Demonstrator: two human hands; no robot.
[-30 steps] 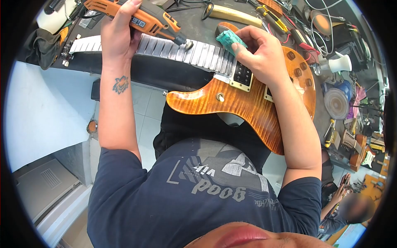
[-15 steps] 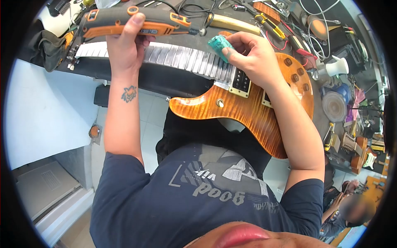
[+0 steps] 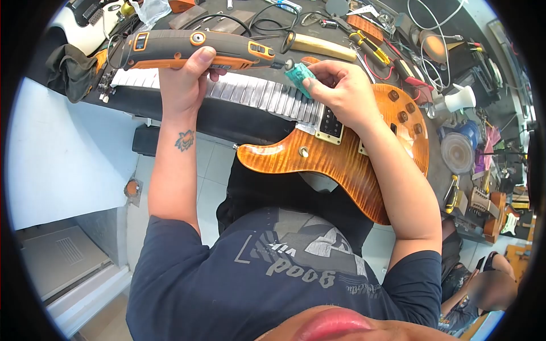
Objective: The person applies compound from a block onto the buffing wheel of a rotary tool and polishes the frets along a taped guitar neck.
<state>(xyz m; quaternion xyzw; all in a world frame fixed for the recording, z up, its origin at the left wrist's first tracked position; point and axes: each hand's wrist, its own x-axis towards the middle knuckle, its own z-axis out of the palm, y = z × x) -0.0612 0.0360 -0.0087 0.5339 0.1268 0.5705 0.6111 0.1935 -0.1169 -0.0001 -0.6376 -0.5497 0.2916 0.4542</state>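
Observation:
My left hand (image 3: 190, 77) is closed around a black and orange rotary tool (image 3: 233, 51), held level above the guitar's neck. At its right end is a small round buffing tip (image 3: 289, 63), at the upper edge of a green polishing compound block (image 3: 300, 78); it seems to touch it. My right hand (image 3: 338, 88) pinches that block between thumb and fingers. Below both hands lies an electric guitar with an amber flamed body (image 3: 290, 153). Its fretboard (image 3: 250, 91) is covered in pale tape between the frets. My right forearm crosses the body and hides part of it.
A yellow strip (image 3: 324, 47), a black cable (image 3: 273, 25) and yellow-handled pliers (image 3: 369, 48) lie behind the guitar. A white guitar body (image 3: 85, 34) is at the far left. Another person (image 3: 472, 290) sits at lower right.
The rotary tool has moved right and down in view, and its tip has come to the green block. The guitar's body also appears slightly lower in view.

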